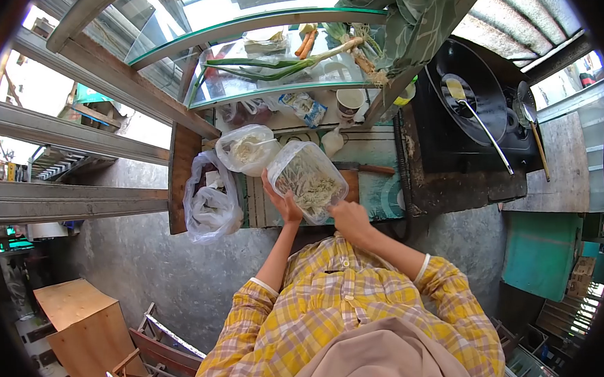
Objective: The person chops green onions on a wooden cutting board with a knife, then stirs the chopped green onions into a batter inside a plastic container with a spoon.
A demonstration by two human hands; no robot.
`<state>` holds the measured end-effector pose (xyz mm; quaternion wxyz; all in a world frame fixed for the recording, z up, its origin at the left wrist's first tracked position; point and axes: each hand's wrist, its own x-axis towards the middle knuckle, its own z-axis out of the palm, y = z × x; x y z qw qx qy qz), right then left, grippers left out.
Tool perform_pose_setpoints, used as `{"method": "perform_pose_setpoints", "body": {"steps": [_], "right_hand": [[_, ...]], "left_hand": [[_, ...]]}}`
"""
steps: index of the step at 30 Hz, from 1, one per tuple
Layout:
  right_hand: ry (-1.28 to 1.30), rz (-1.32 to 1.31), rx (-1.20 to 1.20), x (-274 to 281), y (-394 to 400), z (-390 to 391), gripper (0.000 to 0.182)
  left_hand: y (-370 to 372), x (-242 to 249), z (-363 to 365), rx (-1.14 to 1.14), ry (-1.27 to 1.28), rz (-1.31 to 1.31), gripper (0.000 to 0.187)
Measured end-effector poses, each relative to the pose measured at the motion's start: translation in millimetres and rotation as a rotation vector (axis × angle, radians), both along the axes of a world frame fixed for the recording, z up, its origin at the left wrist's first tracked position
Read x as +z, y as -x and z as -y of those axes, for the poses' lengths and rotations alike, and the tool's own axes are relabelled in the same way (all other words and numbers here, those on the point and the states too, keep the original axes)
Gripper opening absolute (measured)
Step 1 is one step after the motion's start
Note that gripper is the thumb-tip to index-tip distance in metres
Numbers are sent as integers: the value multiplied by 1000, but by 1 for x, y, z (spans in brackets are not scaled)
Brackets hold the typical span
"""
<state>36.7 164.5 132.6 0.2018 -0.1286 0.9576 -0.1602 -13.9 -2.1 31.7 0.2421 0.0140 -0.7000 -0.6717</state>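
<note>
A clear plastic container (pixel 310 181) with pale green and white shredded food inside is tilted at the front of the work surface. My left hand (pixel 283 202) grips its left side, fingers against the wall. At its lower right corner my right hand (pixel 351 221) is closed; whatever it holds is too hidden to make out. Behind and to the left, a round tub (pixel 247 150) lined with plastic holds a pale substance and a white spoon. A plastic bag (pixel 213 205) lies at the left edge. A knife (pixel 364 167) with a brown handle rests right of the container.
A glass shelf (pixel 276 91) above the counter carries green onions (pixel 268 69) and carrots. Under it stand a paper cup (pixel 349 103) and a blue-white packet (pixel 303 109). On the right, a black wok (pixel 471 91) with a long-handled spatula sits on a stove.
</note>
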Motion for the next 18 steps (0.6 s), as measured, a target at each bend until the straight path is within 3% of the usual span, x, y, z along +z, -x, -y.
{"method": "perform_pose_setpoints", "body": {"steps": [4, 10, 13, 16, 18], "right_hand": [[9, -92, 50, 34, 5, -26, 32], [-60, -167, 167, 3, -6, -3, 31], [-34, -202, 136, 28, 2, -13, 14], [-67, -165, 156, 47, -10, -21, 14], [-65, -185, 179, 26, -14, -14, 14]], "left_hand": [[-1, 12, -1, -64, 67, -1, 74], [-2, 4, 2, -18, 3, 28, 76], [-2, 4, 3, -16, -20, 44, 77], [-2, 5, 1, 1, -28, 55, 77], [-2, 8, -1, 6, 2, 32, 77]]}}
